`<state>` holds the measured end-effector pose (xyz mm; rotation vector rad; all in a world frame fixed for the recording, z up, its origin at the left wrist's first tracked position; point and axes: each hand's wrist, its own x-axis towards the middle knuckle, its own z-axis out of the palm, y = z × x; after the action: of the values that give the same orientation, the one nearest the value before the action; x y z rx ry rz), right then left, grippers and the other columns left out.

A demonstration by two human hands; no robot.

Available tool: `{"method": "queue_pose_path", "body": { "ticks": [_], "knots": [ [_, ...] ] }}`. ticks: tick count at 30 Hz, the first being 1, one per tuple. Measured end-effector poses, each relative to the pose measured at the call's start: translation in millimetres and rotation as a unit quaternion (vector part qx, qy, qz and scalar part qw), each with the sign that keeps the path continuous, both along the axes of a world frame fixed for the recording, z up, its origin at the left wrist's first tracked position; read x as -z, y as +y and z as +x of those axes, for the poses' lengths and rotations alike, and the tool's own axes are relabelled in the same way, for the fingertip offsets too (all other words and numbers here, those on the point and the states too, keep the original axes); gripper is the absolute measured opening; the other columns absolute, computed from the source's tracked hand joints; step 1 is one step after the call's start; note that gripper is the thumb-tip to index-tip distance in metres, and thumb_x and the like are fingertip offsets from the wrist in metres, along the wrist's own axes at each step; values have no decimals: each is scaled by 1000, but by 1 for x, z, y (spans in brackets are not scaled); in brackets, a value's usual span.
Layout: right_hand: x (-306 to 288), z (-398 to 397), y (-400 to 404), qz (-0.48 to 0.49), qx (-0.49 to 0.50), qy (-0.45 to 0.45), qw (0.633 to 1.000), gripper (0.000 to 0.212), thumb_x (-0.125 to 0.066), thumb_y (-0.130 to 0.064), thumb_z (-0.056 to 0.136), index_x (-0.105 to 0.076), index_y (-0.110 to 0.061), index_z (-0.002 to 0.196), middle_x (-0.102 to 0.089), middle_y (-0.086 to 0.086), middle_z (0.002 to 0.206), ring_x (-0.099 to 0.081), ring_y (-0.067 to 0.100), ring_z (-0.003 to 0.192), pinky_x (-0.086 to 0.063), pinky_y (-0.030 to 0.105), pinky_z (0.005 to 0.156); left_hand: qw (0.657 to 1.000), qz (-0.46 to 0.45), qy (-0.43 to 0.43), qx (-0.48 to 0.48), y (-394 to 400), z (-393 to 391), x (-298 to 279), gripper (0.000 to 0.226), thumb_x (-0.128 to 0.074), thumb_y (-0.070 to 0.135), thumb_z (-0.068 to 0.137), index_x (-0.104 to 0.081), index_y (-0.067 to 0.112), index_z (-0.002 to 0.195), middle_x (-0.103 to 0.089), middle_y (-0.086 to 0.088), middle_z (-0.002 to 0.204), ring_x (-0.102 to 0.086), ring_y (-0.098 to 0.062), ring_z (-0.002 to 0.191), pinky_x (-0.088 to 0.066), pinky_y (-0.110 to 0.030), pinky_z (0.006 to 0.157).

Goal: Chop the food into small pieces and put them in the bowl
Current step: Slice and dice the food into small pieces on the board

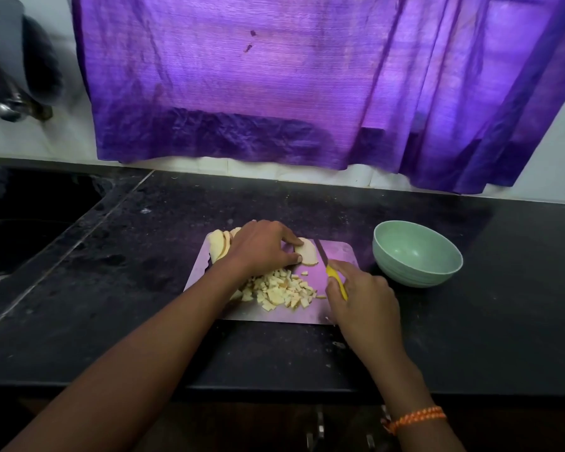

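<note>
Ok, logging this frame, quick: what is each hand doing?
Left hand: fingers hold a food slice on the board.
Right hand: grips the knife.

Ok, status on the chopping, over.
Left hand holds slice on board; right hand grips knife. Diced pile on board, bowl empty. Nothing blocking.

Two hands were in view, the left hand mid-frame and the right hand lower right of it. There was one knife with a yellow handle, one pale green bowl right of centre, and one cutting board in the middle. One flat slice lay by the blade; a stack of further slices at the board's left was too overlapped to count. One heap of small cubes held too many to count. One purple curtain filled the top, and one orange bracelet sat at lower right.
</note>
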<state>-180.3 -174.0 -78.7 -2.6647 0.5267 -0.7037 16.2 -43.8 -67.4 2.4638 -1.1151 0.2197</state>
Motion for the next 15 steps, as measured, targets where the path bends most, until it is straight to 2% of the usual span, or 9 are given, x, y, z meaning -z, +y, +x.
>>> {"method": "queue_pose_path", "body": {
  "ticks": [2, 5, 9, 15],
  "knots": [
    [-3, 13, 2, -11, -7, 23, 1000, 40, -50, -39, 101, -58, -36, 140, -70, 7, 103, -60, 27, 91, -38, 34, 68, 1000, 0, 1, 4, 0, 1, 0, 38, -77, 52, 91, -79, 35, 125, -74, 18, 130, -69, -8, 112, -53, -33, 96],
    [-5, 25, 3, -21, -12, 38, 999, 38, -49, -38, 103, -58, -36, 140, -68, 6, 105, -61, 27, 92, -36, 32, 67, 1000, 8, -4, 1, -2, 3, 2, 41, -77, 56, 91, -79, 34, 126, -73, 20, 130, -69, -7, 112, -53, -32, 95],
    [-3, 31, 3, -43, -9, 44, 998, 41, -48, -41, 104, -54, -36, 144, -69, 5, 108, -63, 25, 93, -37, 32, 67, 1000, 12, -2, 2, -4, 4, 3, 41, -77, 55, 91, -79, 32, 125, -73, 18, 131, -70, -7, 111, -54, -35, 100],
    [-7, 40, 3, -66, -20, 60, 996, 37, -51, -37, 103, -59, -29, 139, -71, 4, 106, -64, 23, 91, -48, 34, 68, 1000, 8, -6, 6, -5, 4, 3, 41, -77, 54, 92, -78, 32, 127, -73, 18, 132, -69, -6, 111, -50, -26, 86]
  ]
}}
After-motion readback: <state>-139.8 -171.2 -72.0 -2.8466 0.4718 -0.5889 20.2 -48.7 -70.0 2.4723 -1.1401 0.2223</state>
